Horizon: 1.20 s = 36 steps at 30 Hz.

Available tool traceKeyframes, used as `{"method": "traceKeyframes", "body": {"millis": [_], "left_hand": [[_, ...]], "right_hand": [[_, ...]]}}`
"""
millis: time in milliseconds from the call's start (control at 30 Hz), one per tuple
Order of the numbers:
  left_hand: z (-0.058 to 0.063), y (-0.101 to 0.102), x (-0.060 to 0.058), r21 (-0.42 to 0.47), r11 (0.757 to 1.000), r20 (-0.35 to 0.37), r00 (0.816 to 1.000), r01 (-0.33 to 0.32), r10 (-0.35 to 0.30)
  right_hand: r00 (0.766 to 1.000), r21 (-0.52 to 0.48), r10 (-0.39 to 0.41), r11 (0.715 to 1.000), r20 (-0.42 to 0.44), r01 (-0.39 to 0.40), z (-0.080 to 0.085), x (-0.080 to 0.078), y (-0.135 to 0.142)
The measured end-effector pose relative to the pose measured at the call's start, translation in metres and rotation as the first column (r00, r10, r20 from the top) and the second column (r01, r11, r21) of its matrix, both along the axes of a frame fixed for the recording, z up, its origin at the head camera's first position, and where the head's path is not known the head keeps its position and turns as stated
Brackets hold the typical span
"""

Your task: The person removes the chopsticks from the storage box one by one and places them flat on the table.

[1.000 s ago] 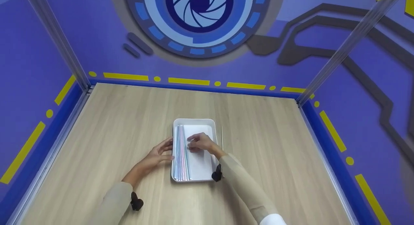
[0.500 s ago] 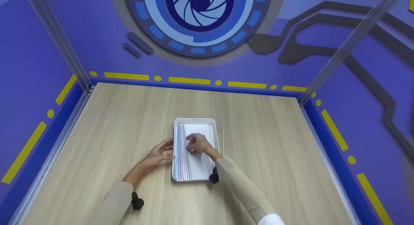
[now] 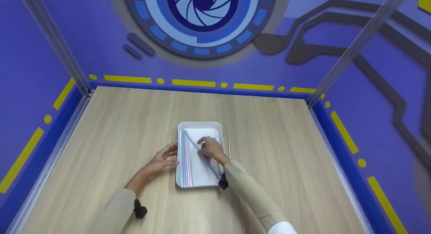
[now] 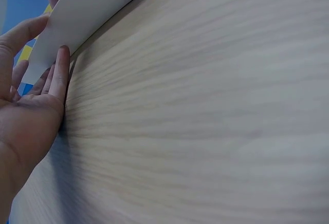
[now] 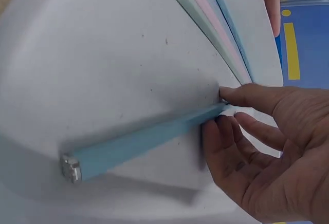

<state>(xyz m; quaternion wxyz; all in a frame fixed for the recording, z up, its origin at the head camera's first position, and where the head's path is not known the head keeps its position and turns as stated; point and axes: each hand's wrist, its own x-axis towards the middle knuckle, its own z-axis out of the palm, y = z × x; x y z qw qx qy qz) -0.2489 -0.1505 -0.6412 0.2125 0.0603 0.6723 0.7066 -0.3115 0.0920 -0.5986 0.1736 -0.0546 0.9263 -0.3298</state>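
Note:
A white tray (image 3: pixel 210 126) holds a row of long thin pastel sticks (image 3: pixel 186 160) along its left side, some pale blue, others pink or green. My right hand (image 3: pixel 210 147) is over the tray, pinching a light-blue stick (image 5: pixel 139 144) between thumb and fingers. That stick lies diagonally across the tray, its silvery end toward the near right corner. Outside the tray's left wall is my left hand (image 3: pixel 160 163), its fingers extended along the wall. In the left wrist view, the left thumb and fingers (image 4: pixel 60 70) touch the tray's side.
A thin pale rod (image 3: pixel 229 139) lies on the wooden table (image 3: pixel 269 149) just right of the tray. Blue printed walls (image 3: pixel 80 42) with metal corner posts (image 3: pixel 346 62) enclose the table at the back and both sides.
My right hand first reached the row of sticks. It has since drawn the light-blue stick's near end rightward, away from the others. My left hand has stayed at the tray's wall.

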Motion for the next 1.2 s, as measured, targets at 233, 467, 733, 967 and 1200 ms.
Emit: {"method": "traceKeyframes", "body": {"millis": [233,467,733,967,1200], "left_hand": [[-0.002,-0.001,-0.001,-0.025,1.0,-0.006,1.0,-0.014,0.014],[-0.004,-0.001,-0.001,-0.022,1.0,-0.008,1.0,-0.009,0.009],[-0.005,-0.003,0.003,-0.034,0.999,-0.008,1.0,-0.013,0.012],[-0.004,0.0,-0.001,-0.023,1.0,-0.017,1.0,-0.008,0.008],[-0.002,0.001,0.0,-0.039,0.999,-0.026,1.0,-0.011,0.01]], "right_hand": [[0.997,0.017,0.06,0.998,-0.058,-0.059,0.002,0.002,0.006],[0.997,-0.186,0.067,0.981,0.042,-0.058,0.016,0.007,0.012],[0.996,-0.354,0.075,0.934,0.047,-0.053,0.025,0.012,0.023],[0.998,-0.398,0.05,0.917,0.039,-0.03,0.031,0.013,0.037],[0.997,-0.453,0.039,0.892,0.069,-0.003,0.038,0.015,0.049]]}}
